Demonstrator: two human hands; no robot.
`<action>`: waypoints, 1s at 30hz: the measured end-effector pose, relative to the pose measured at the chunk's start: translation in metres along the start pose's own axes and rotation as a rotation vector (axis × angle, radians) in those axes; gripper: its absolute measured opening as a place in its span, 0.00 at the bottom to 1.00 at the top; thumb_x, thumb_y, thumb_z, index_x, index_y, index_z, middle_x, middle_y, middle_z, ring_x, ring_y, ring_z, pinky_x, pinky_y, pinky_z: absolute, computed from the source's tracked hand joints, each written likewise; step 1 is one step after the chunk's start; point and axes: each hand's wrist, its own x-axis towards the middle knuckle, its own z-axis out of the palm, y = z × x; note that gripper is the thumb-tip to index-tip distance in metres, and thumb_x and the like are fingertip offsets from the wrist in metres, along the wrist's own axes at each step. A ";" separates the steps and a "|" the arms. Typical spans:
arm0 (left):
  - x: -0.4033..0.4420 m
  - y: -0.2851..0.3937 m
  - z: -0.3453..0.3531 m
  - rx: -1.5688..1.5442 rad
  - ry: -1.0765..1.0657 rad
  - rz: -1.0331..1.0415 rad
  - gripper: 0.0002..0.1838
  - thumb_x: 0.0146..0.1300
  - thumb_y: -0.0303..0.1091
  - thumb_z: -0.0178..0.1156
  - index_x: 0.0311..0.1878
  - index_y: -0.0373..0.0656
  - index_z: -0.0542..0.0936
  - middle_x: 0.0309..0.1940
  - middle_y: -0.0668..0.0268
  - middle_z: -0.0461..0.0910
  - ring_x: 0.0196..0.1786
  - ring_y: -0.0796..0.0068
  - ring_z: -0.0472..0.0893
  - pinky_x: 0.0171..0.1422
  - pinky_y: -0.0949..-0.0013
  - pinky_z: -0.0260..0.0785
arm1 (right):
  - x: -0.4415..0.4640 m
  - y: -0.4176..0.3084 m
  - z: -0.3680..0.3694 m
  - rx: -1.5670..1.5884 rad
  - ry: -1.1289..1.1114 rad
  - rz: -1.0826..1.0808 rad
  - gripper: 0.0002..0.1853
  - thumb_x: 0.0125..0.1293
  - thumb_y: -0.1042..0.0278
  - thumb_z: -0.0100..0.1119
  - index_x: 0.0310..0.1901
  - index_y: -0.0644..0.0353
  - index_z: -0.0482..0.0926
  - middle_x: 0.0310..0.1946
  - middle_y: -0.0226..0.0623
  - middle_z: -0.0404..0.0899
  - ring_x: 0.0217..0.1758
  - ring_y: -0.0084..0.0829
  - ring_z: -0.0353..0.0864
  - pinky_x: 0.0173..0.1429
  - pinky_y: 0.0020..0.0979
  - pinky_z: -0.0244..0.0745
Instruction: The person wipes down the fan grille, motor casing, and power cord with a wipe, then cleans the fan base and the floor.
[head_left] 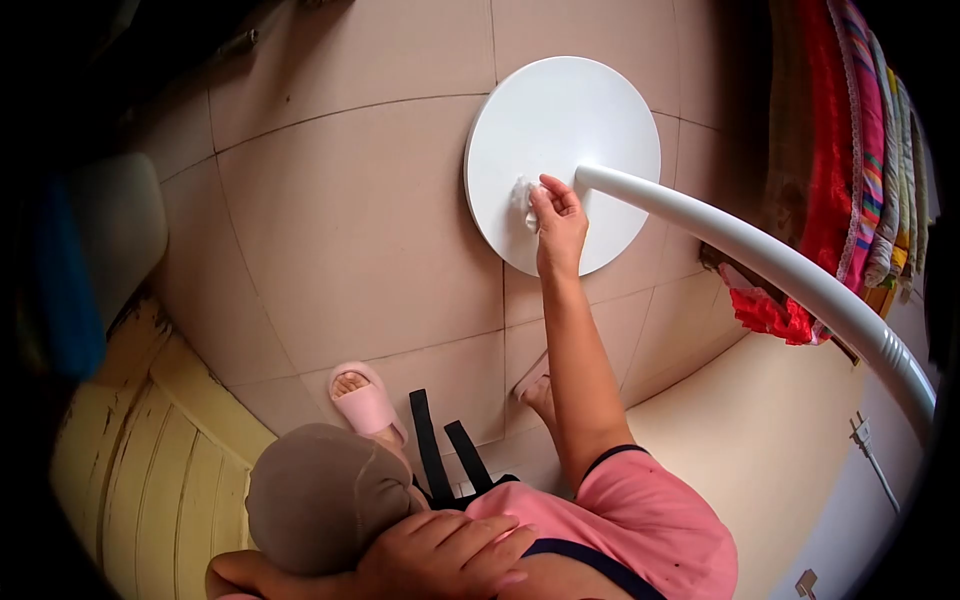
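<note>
My right hand (560,215) reaches out over a round white base (610,110), its thumb and fingers pinched on a crumpled white tissue (531,205). The tissue lies against the base's left half. From the base's middle a white pole (740,230) rises toward the right edge of the view, its top end out of sight. Near the bottom, my left hand (440,555) lies flat with fingers stretched out, beside my bent knee (320,495) in grey-brown cloth. It holds nothing.
Beige floor tiles (370,220) surround the base. Folded colourful cloths (865,170) hang or stack at the right, with red lacy fabric (765,310) below. A plug with a cable (865,435) is by the right wall. A yellowish wooden panel (170,470) stands at the left. Pink slippers (368,408) are on my feet.
</note>
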 end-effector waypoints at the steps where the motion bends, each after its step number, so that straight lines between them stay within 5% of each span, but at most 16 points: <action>1: -0.001 0.000 0.000 -0.001 0.003 0.000 0.18 0.61 0.43 0.57 0.47 0.41 0.79 0.43 0.63 0.81 0.37 0.69 0.80 0.42 0.68 0.70 | 0.007 0.006 -0.004 -0.187 0.044 -0.100 0.09 0.63 0.76 0.61 0.45 0.65 0.81 0.39 0.34 0.81 0.40 0.24 0.79 0.44 0.27 0.75; 3: -0.003 0.001 -0.001 0.001 0.002 -0.001 0.18 0.61 0.43 0.57 0.48 0.41 0.79 0.43 0.63 0.81 0.37 0.69 0.80 0.42 0.69 0.71 | 0.018 0.013 -0.009 -0.373 0.078 -0.208 0.09 0.63 0.76 0.61 0.44 0.64 0.81 0.40 0.35 0.80 0.38 0.24 0.78 0.44 0.28 0.75; 5: -0.005 0.000 -0.001 0.003 0.015 -0.006 0.17 0.60 0.42 0.57 0.48 0.41 0.79 0.43 0.64 0.81 0.37 0.70 0.80 0.42 0.69 0.70 | 0.023 0.020 -0.014 -1.160 0.199 -0.990 0.10 0.61 0.75 0.62 0.45 0.62 0.82 0.40 0.37 0.76 0.36 0.29 0.76 0.42 0.31 0.74; 6: -0.006 0.000 -0.001 0.006 0.021 -0.006 0.17 0.60 0.42 0.58 0.48 0.42 0.80 0.43 0.64 0.81 0.37 0.70 0.80 0.42 0.69 0.70 | 0.024 0.022 -0.015 -1.155 0.196 -0.991 0.10 0.61 0.75 0.62 0.45 0.62 0.82 0.40 0.37 0.76 0.36 0.29 0.76 0.42 0.31 0.74; 8: -0.007 0.000 -0.002 0.003 0.018 -0.008 0.17 0.60 0.42 0.58 0.48 0.42 0.79 0.43 0.64 0.81 0.37 0.70 0.80 0.42 0.69 0.70 | 0.022 0.026 -0.018 -0.876 0.055 -0.614 0.11 0.59 0.76 0.63 0.45 0.61 0.82 0.40 0.40 0.71 0.35 0.33 0.74 0.42 0.32 0.73; 15: -0.005 0.001 -0.006 -0.023 0.007 0.006 0.18 0.60 0.43 0.58 0.48 0.42 0.79 0.42 0.64 0.81 0.36 0.69 0.80 0.41 0.68 0.71 | 0.010 0.022 -0.010 -0.801 0.036 -0.659 0.08 0.62 0.78 0.60 0.43 0.61 0.82 0.39 0.34 0.71 0.38 0.27 0.74 0.38 0.25 0.74; 19: -0.002 0.000 -0.005 -0.035 0.013 0.019 0.19 0.61 0.45 0.58 0.48 0.41 0.79 0.41 0.62 0.81 0.36 0.66 0.80 0.41 0.66 0.71 | 0.046 -0.002 0.003 -0.858 0.115 -0.835 0.08 0.61 0.80 0.58 0.42 0.64 0.80 0.42 0.43 0.72 0.42 0.38 0.76 0.44 0.34 0.74; 21: -0.002 0.001 -0.005 -0.058 0.006 -0.013 0.20 0.63 0.45 0.57 0.49 0.40 0.78 0.41 0.60 0.81 0.37 0.63 0.80 0.42 0.65 0.71 | 0.053 -0.005 0.017 -0.894 0.147 -0.738 0.08 0.60 0.78 0.59 0.42 0.63 0.80 0.41 0.43 0.73 0.42 0.40 0.76 0.45 0.35 0.74; 23: 0.000 0.002 -0.006 -0.073 0.009 -0.020 0.19 0.63 0.45 0.57 0.50 0.40 0.78 0.42 0.60 0.81 0.37 0.62 0.80 0.42 0.64 0.71 | 0.045 0.000 0.018 -0.887 0.110 -0.697 0.09 0.59 0.77 0.61 0.42 0.61 0.81 0.39 0.42 0.74 0.42 0.41 0.76 0.47 0.36 0.73; 25: 0.003 0.002 -0.008 -0.086 0.018 -0.020 0.19 0.64 0.45 0.57 0.50 0.40 0.77 0.42 0.60 0.81 0.38 0.61 0.80 0.42 0.63 0.72 | 0.025 0.022 0.003 -1.051 -0.145 -0.921 0.10 0.58 0.78 0.62 0.42 0.59 0.83 0.40 0.41 0.75 0.43 0.42 0.76 0.50 0.36 0.73; 27: 0.003 0.001 -0.009 -0.100 0.022 -0.003 0.18 0.65 0.43 0.57 0.51 0.40 0.77 0.42 0.59 0.81 0.39 0.60 0.80 0.43 0.63 0.72 | 0.013 0.039 -0.027 -1.035 -0.093 -0.971 0.12 0.57 0.80 0.62 0.42 0.57 0.84 0.40 0.38 0.77 0.45 0.40 0.76 0.51 0.37 0.73; 30: 0.001 0.000 -0.007 -0.118 0.008 -0.018 0.18 0.65 0.43 0.56 0.51 0.40 0.77 0.43 0.59 0.81 0.39 0.59 0.80 0.43 0.62 0.72 | 0.041 0.050 -0.088 -0.782 0.380 -0.685 0.15 0.60 0.83 0.58 0.48 0.59 0.82 0.43 0.38 0.75 0.48 0.36 0.75 0.53 0.35 0.72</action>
